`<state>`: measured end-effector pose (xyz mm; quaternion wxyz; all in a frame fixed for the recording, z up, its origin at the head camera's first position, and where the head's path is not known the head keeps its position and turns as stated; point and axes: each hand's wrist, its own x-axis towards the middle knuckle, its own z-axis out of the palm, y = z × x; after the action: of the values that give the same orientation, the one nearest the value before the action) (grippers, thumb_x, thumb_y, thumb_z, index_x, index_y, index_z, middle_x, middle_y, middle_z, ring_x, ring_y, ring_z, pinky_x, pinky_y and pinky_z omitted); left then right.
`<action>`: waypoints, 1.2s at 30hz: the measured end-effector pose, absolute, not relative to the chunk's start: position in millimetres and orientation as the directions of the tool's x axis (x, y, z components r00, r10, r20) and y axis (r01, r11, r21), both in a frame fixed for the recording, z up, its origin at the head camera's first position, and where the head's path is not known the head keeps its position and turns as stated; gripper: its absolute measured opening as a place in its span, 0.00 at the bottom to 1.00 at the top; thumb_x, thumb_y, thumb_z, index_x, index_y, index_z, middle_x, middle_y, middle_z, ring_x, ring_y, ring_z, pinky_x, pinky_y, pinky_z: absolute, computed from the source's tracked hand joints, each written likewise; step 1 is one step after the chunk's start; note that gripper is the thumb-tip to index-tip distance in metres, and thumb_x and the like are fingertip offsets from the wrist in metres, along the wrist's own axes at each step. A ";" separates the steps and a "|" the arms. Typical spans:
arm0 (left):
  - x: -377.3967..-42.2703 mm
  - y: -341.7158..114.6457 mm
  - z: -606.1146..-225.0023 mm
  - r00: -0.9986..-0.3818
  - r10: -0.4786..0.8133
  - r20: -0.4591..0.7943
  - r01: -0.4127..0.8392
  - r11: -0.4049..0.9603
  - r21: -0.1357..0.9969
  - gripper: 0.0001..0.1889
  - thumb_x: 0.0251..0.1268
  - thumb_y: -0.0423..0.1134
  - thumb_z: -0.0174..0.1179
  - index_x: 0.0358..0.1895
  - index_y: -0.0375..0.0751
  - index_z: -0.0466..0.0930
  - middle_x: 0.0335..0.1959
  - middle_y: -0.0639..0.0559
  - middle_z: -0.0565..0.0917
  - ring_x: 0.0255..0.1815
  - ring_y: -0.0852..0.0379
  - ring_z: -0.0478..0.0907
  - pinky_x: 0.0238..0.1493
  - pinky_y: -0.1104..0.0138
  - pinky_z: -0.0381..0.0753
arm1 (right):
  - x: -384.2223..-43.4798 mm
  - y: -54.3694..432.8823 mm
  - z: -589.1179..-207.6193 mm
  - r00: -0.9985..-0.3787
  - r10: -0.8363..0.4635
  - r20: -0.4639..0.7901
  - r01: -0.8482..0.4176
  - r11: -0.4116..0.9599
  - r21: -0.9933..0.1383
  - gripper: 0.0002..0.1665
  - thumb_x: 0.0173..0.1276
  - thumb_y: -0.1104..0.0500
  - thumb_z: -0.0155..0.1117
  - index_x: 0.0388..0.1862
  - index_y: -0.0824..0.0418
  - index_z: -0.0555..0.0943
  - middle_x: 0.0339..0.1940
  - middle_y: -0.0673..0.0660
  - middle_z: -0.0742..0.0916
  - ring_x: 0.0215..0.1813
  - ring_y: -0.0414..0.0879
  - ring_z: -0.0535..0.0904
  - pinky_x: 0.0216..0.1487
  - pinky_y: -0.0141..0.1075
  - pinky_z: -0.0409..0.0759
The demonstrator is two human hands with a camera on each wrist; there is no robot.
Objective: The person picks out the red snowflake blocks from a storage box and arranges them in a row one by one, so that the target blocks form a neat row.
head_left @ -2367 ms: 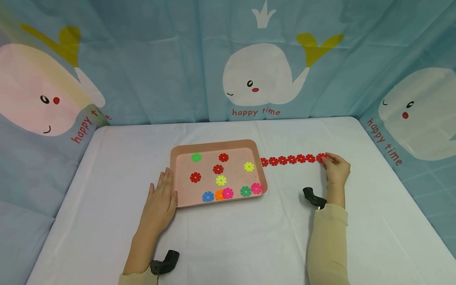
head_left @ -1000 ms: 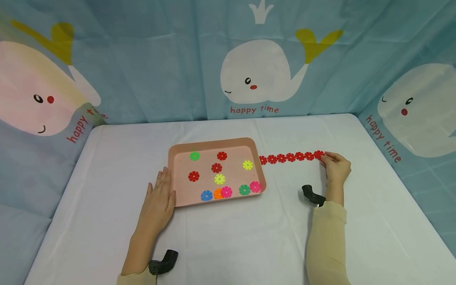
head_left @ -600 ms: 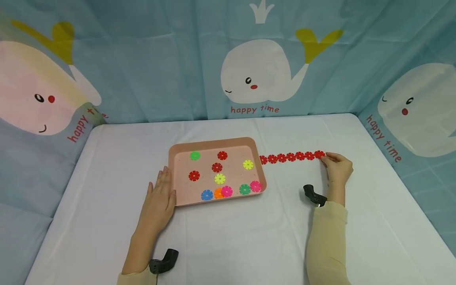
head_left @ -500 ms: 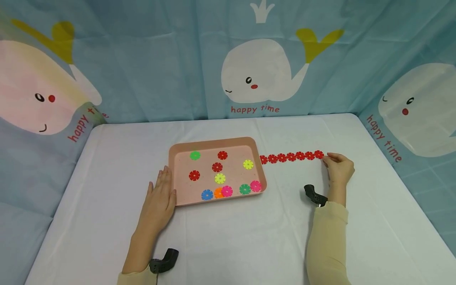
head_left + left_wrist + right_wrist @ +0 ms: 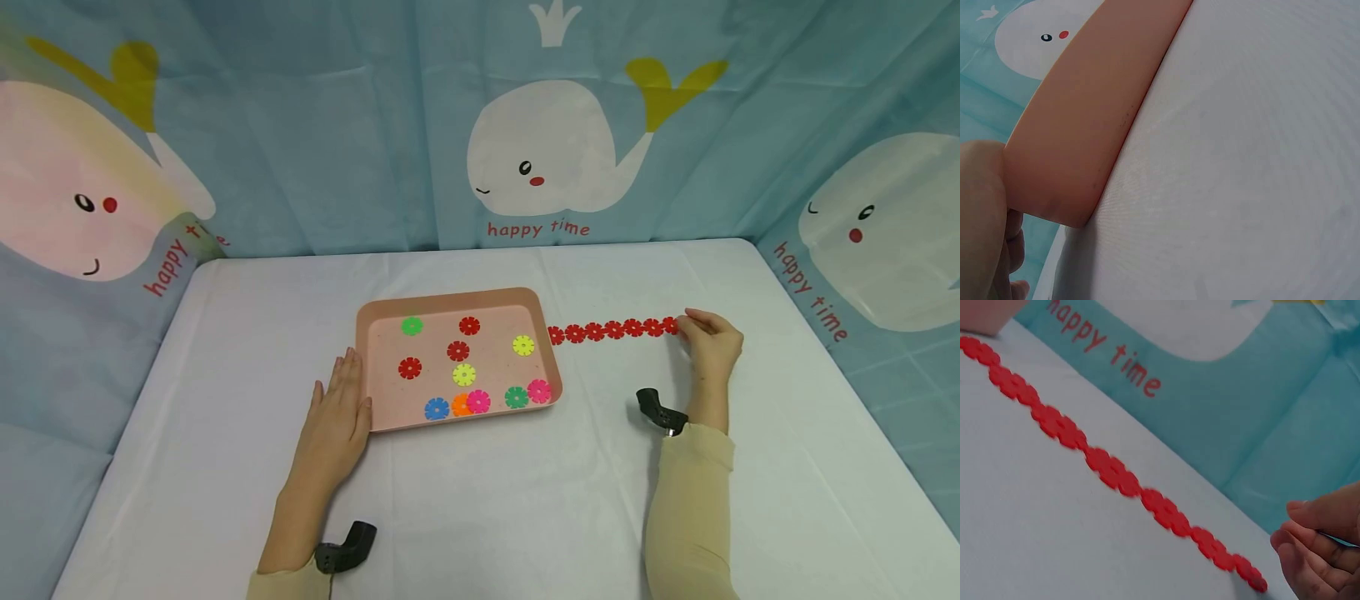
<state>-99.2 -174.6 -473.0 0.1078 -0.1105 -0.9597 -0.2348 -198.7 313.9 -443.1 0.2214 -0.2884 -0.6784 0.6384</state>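
Note:
A row of several red snowflake discs (image 5: 614,329) lies on the white cloth, running right from the pink tray (image 5: 551,358). My right hand (image 5: 712,342) is at the far right end of this row. In the right wrist view its loosely bent fingers (image 5: 1316,512) are a little apart from the last red disc (image 5: 1250,574), with nothing between them. My left hand (image 5: 333,429) rests flat along the tray's left side, fingers straight. The left wrist view shows that hand (image 5: 982,212) against the tray's outer wall (image 5: 1079,112).
Inside the tray are loose discs, among them a red disc (image 5: 409,368), a yellow disc (image 5: 523,345), a blue disc (image 5: 437,408) and a pink disc overlapping an orange disc (image 5: 460,406). A blue curtain (image 5: 337,167) with whales stands behind the white-covered table (image 5: 495,508).
The right hand has brought the last red disc left against the row's end and let go of it, its fingers parting from it. The left hand has stayed at the tray.

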 end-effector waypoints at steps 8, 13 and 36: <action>-98.5 -177.3 -470.5 -0.952 0.158 0.264 0.263 0.865 0.428 0.31 0.70 0.37 0.44 0.72 0.28 0.49 0.73 0.37 0.53 0.74 0.43 0.48 0.66 0.39 0.49 | -208.8 284.3 -432.5 -0.830 0.556 -0.046 0.011 -0.065 -0.998 0.10 0.58 0.71 0.66 0.40 0.72 0.82 0.27 0.54 0.86 0.28 0.41 0.83 0.35 0.26 0.81; -96.9 -178.2 -470.4 -0.957 0.149 0.247 0.248 0.864 0.438 0.31 0.71 0.37 0.44 0.73 0.29 0.48 0.73 0.38 0.53 0.74 0.42 0.48 0.66 0.39 0.48 | -211.4 262.9 -426.7 -0.891 0.455 -0.008 -0.005 -0.027 -1.000 0.15 0.60 0.68 0.66 0.44 0.75 0.80 0.28 0.51 0.87 0.30 0.40 0.84 0.36 0.26 0.80; -97.6 -175.8 -472.3 -0.961 0.159 0.227 0.246 0.868 0.432 0.31 0.71 0.38 0.44 0.73 0.29 0.48 0.74 0.39 0.51 0.74 0.44 0.46 0.67 0.40 0.47 | -215.2 134.8 -404.7 -0.988 -0.156 0.019 -0.062 0.280 -0.958 0.15 0.64 0.64 0.64 0.47 0.73 0.80 0.40 0.66 0.84 0.42 0.55 0.82 0.43 0.36 0.82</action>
<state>-97.6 -175.8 -472.3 0.0925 -0.1054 -0.9619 -0.2346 -215.2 134.8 -404.7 -0.0394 0.0684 -0.7992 0.5959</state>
